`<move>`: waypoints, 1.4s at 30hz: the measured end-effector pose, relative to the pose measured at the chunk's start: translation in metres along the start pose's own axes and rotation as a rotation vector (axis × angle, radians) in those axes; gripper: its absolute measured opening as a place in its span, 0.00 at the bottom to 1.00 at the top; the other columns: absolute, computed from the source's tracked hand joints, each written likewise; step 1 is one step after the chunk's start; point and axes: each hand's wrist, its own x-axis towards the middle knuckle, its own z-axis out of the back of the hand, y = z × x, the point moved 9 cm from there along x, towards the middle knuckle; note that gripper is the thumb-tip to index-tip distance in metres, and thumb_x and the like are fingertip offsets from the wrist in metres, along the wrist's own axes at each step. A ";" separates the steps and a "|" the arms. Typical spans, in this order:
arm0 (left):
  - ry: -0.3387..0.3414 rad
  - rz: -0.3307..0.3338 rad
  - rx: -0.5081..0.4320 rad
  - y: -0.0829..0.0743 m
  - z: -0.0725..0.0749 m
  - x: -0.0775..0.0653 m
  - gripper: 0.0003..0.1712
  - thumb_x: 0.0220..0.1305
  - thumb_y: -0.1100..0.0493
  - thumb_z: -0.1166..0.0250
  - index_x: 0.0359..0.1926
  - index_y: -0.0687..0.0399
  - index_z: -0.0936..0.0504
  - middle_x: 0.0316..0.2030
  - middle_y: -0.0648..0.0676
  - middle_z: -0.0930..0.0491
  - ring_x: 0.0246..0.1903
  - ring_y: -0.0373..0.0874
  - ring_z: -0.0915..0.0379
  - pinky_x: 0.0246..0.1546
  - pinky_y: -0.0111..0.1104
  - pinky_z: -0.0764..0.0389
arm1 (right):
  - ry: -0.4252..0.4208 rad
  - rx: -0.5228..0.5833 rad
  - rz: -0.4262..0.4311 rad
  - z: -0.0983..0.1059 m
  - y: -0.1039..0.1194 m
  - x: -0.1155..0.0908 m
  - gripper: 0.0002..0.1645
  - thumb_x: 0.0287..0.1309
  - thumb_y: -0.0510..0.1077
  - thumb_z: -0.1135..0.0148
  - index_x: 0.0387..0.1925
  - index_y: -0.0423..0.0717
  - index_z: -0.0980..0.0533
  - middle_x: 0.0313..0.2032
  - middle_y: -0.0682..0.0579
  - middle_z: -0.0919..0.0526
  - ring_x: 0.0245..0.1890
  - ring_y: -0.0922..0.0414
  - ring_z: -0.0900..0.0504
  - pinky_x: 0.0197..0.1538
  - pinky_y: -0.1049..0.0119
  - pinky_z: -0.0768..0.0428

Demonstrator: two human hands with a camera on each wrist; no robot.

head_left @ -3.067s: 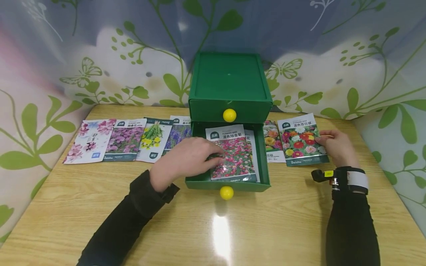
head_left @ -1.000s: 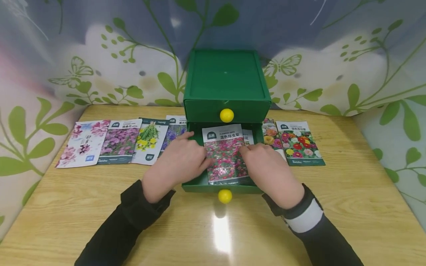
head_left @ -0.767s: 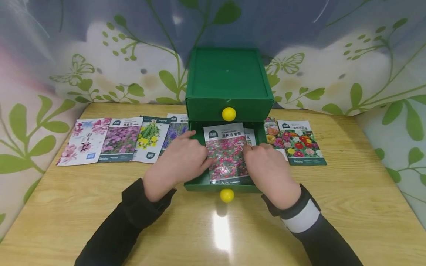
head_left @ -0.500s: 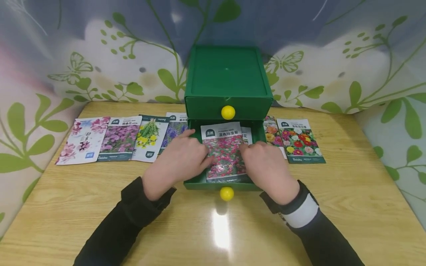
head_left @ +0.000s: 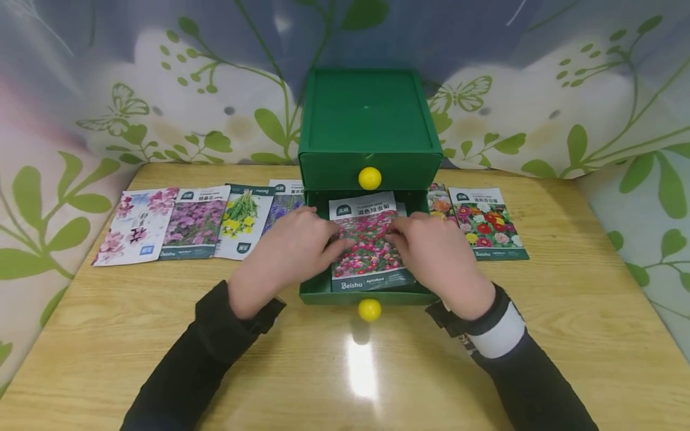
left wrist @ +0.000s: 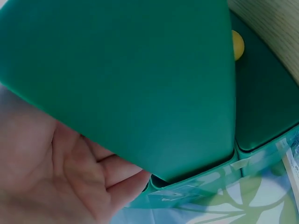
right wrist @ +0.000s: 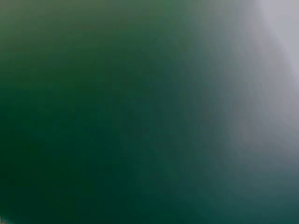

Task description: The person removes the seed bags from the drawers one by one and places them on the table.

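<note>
In the head view, a pink-flower seed packet (head_left: pixel 366 239) lies in the pulled-out lower drawer (head_left: pixel 323 296) of a green two-drawer box (head_left: pixel 372 114). My left hand (head_left: pixel 291 245) reaches over the drawer's left side and holds the packet's left edge, thumb on its front. From the right, my right hand (head_left: pixel 439 254) pinches the packet's right edge. Another packet (head_left: pixel 401 209) shows partly behind it. In the left wrist view, the green drawer side (left wrist: pixel 131 84) hides the fingertips of my left hand (left wrist: pixel 70 172). The right wrist view is a green and grey blur.
Left of the box lie a blossom packet (head_left: pixel 137 227), a purple-flower packet (head_left: pixel 194 224), a yellow-flower packet (head_left: pixel 245 221) and a lavender packet (head_left: pixel 286 203). To its right are a rose packet (head_left: pixel 441 206) and a mixed-flower packet (head_left: pixel 487 227). Yellow knobs (head_left: pixel 369 310) stick out in front.
My right hand let go of the mixed-flower packet on the right and came to the drawer. The pink-flower packet has shifted slightly; its lower label now shows clearly.
</note>
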 end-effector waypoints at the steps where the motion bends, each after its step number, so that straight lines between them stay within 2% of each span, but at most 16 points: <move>1: -0.017 0.010 -0.016 0.001 0.002 0.000 0.20 0.73 0.48 0.41 0.23 0.48 0.20 0.14 0.46 0.29 0.21 0.43 0.30 0.40 0.41 0.22 | -0.006 0.046 -0.008 0.003 -0.003 0.000 0.09 0.63 0.44 0.31 0.38 0.43 0.15 0.26 0.49 0.18 0.23 0.53 0.23 0.24 0.61 0.26; 4: -0.054 0.050 -0.075 0.003 0.006 0.001 0.15 0.73 0.49 0.40 0.35 0.51 0.13 0.22 0.46 0.21 0.25 0.42 0.26 0.30 0.37 0.24 | 0.001 0.170 -0.042 0.009 -0.012 0.001 0.08 0.63 0.44 0.31 0.38 0.43 0.14 0.26 0.50 0.19 0.25 0.54 0.24 0.28 0.61 0.27; 7: -0.109 0.067 -0.118 0.003 0.011 0.001 0.15 0.71 0.49 0.38 0.45 0.53 0.12 0.30 0.47 0.16 0.28 0.41 0.24 0.31 0.35 0.23 | 0.021 0.231 -0.084 0.014 -0.020 0.000 0.07 0.62 0.44 0.31 0.36 0.44 0.14 0.26 0.51 0.19 0.26 0.55 0.25 0.30 0.61 0.28; 13: -0.251 0.099 -0.166 0.008 0.023 -0.002 0.11 0.68 0.50 0.34 0.39 0.51 0.11 0.26 0.46 0.17 0.22 0.39 0.28 0.25 0.33 0.28 | 0.030 0.333 -0.097 0.019 -0.025 -0.001 0.04 0.61 0.43 0.29 0.35 0.46 0.14 0.28 0.53 0.17 0.25 0.56 0.23 0.30 0.60 0.27; 16: -0.313 0.141 -0.209 0.013 0.028 -0.004 0.11 0.68 0.50 0.33 0.36 0.51 0.12 0.24 0.45 0.19 0.18 0.39 0.31 0.22 0.34 0.31 | 0.052 0.396 -0.113 0.018 -0.028 -0.001 0.05 0.61 0.44 0.29 0.37 0.48 0.14 0.29 0.53 0.16 0.22 0.58 0.23 0.28 0.60 0.27; 20: -0.348 0.201 -0.283 0.020 0.031 -0.007 0.10 0.66 0.50 0.32 0.33 0.50 0.13 0.24 0.45 0.19 0.14 0.40 0.34 0.20 0.36 0.33 | 0.095 0.441 -0.161 0.017 -0.036 -0.001 0.09 0.61 0.47 0.29 0.42 0.50 0.14 0.36 0.53 0.15 0.20 0.58 0.22 0.27 0.60 0.27; 24: -0.341 0.232 -0.325 0.021 0.030 -0.006 0.09 0.64 0.50 0.29 0.33 0.50 0.12 0.24 0.45 0.18 0.19 0.39 0.29 0.23 0.36 0.30 | 0.118 0.447 -0.199 0.020 -0.042 -0.002 0.12 0.60 0.50 0.29 0.43 0.51 0.14 0.39 0.53 0.14 0.26 0.58 0.18 0.30 0.60 0.25; 28: -0.318 0.249 -0.355 0.021 0.029 -0.005 0.10 0.62 0.48 0.28 0.33 0.49 0.12 0.24 0.44 0.17 0.26 0.40 0.24 0.26 0.36 0.28 | 0.114 0.467 -0.221 0.027 -0.048 -0.006 0.10 0.60 0.51 0.29 0.38 0.50 0.13 0.35 0.54 0.13 0.32 0.59 0.15 0.34 0.60 0.22; 30: -0.303 0.246 -0.378 0.019 0.028 -0.005 0.10 0.62 0.48 0.28 0.33 0.48 0.12 0.25 0.44 0.17 0.27 0.41 0.23 0.27 0.36 0.29 | 0.113 0.481 -0.223 0.031 -0.050 -0.008 0.10 0.60 0.51 0.29 0.36 0.49 0.13 0.33 0.55 0.13 0.31 0.59 0.15 0.35 0.60 0.21; 32: -0.279 0.240 -0.404 0.016 0.026 -0.005 0.10 0.62 0.47 0.28 0.33 0.47 0.12 0.23 0.43 0.18 0.24 0.42 0.26 0.26 0.37 0.31 | 0.124 0.496 -0.214 0.034 -0.052 -0.009 0.10 0.60 0.50 0.29 0.36 0.49 0.14 0.30 0.55 0.14 0.28 0.59 0.15 0.34 0.60 0.21; 36: -0.203 0.191 -0.459 0.006 0.021 -0.003 0.10 0.64 0.45 0.30 0.35 0.45 0.11 0.19 0.42 0.20 0.14 0.43 0.39 0.20 0.36 0.39 | 0.187 0.561 -0.191 0.036 -0.058 -0.014 0.12 0.59 0.47 0.28 0.44 0.48 0.16 0.32 0.51 0.16 0.26 0.57 0.16 0.33 0.61 0.18; 38: -0.161 0.138 -0.487 -0.001 0.018 -0.001 0.10 0.65 0.45 0.31 0.36 0.43 0.11 0.21 0.41 0.19 0.11 0.42 0.44 0.18 0.36 0.42 | 0.219 0.588 -0.178 0.038 -0.062 -0.018 0.15 0.59 0.45 0.28 0.47 0.47 0.17 0.38 0.48 0.16 0.27 0.56 0.15 0.32 0.61 0.17; 41: -0.117 0.044 -0.537 -0.010 0.015 0.000 0.09 0.67 0.46 0.33 0.37 0.42 0.11 0.26 0.39 0.17 0.11 0.39 0.46 0.18 0.35 0.42 | 0.240 0.603 -0.175 0.044 -0.067 -0.024 0.17 0.59 0.45 0.28 0.49 0.47 0.17 0.51 0.47 0.18 0.29 0.56 0.14 0.33 0.62 0.17; 42: -0.104 0.014 -0.550 -0.013 0.014 0.000 0.09 0.68 0.47 0.34 0.38 0.41 0.11 0.29 0.37 0.17 0.12 0.38 0.46 0.19 0.34 0.42 | 0.238 0.605 -0.180 0.046 -0.069 -0.025 0.16 0.59 0.45 0.28 0.49 0.48 0.17 0.53 0.47 0.19 0.30 0.57 0.14 0.34 0.62 0.17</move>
